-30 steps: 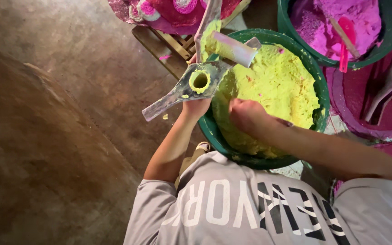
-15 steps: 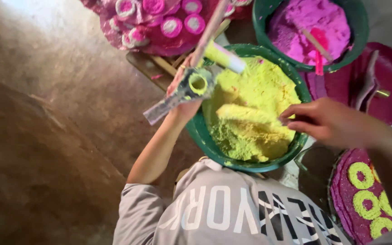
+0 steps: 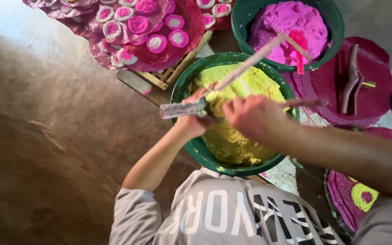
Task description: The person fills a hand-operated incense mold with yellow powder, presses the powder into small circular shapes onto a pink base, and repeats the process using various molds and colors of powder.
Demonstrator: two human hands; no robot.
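Tube mould (image 3: 184, 109), metal, powder-crusted, held level over the near rim of the green basin (image 3: 184, 86); a long thin rod (image 3: 246, 63), possibly its plunger, slants up from it toward the far side. Left hand (image 3: 193, 121): fingers wrapped fully round the tube's inner end, grip closed. Right hand (image 3: 252, 117): fingers curled shut just beside the left, apparently round the tube's mouth or a second thin stick that juts right; motion blur leaves the exact hold uncertain. Yellow powder paste (image 3: 232, 140): heaped in the basin directly beneath both hands, damp-looking and crumbly. Handling, judged: mould stiff and light, coating gritty rather than slippery; best gripped mid-barrel, clear of the open end; rod slender, likely to flex if levered. Surroundings: second green basin (image 3: 241, 27) of pink paste (image 3: 291, 22) behind, with a pink scoop in it; pink-and-white moulded discs (image 3: 150, 31) on magenta sheets over a wooden rack (image 3: 159, 79), upper left; magenta mat (image 3: 377, 86) at right carrying a dark tool; brown floor (image 3: 46, 136) at left.
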